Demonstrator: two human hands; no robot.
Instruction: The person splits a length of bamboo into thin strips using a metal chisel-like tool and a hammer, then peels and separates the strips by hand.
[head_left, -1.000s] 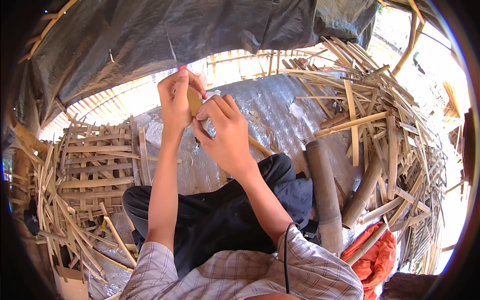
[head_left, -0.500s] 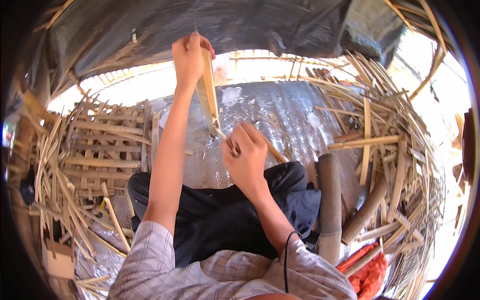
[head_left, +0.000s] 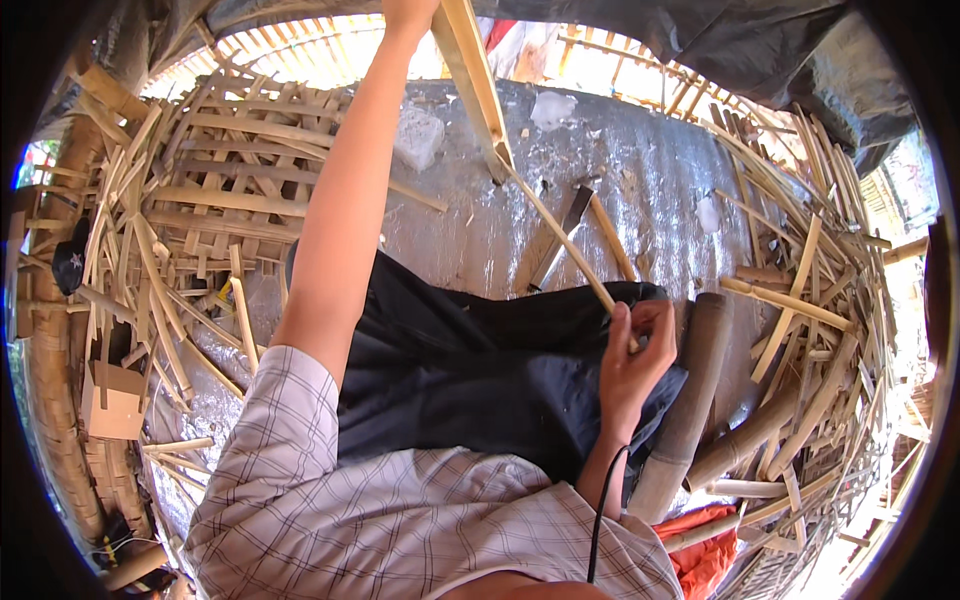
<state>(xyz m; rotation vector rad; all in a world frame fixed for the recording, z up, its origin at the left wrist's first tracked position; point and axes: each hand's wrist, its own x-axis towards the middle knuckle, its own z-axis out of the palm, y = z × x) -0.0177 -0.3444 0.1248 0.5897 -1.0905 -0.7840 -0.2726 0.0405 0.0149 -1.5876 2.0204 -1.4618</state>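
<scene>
Bamboo strip (head_left: 567, 246), upper-left to lower-right

A pale tan split-bamboo slat (head_left: 466, 70) slants down from the view's top edge, its upper end out of sight. From its lower tip a thin, nearly straight, light-coloured bamboo strip (head_left: 562, 238) runs diagonally down to the right hand (head_left: 638, 355), pinched near its end.
</scene>
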